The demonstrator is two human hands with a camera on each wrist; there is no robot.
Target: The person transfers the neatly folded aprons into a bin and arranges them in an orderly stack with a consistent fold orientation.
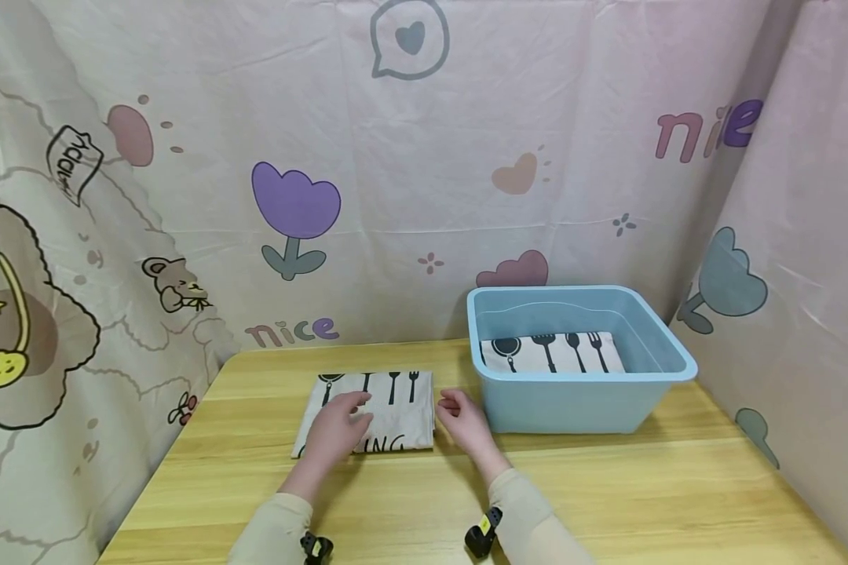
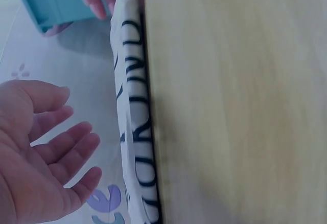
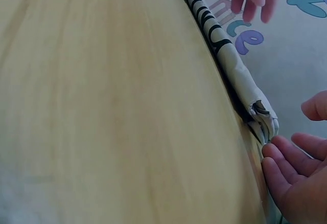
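Note:
A folded white cloth (image 1: 396,420) printed with black utensils and lettering lies flat on the wooden table. Above its left half hovers my left hand (image 1: 338,428); in the left wrist view that hand (image 2: 46,147) has loosely bent, parted fingers with nothing between them. By the cloth's right edge is my right hand (image 1: 464,422), between the cloth and the blue tub. In the right wrist view its fingertips (image 3: 271,150) are right at the cloth's folded corner (image 3: 263,116), the thumb raised apart from them. Neither hand grips the cloth.
A light blue plastic tub (image 1: 558,404) stands at the right on the table (image 1: 410,510). Inside it lies another folded cloth (image 1: 551,355) with the same utensil print. A patterned curtain (image 1: 396,157) hangs behind the table and along both sides.

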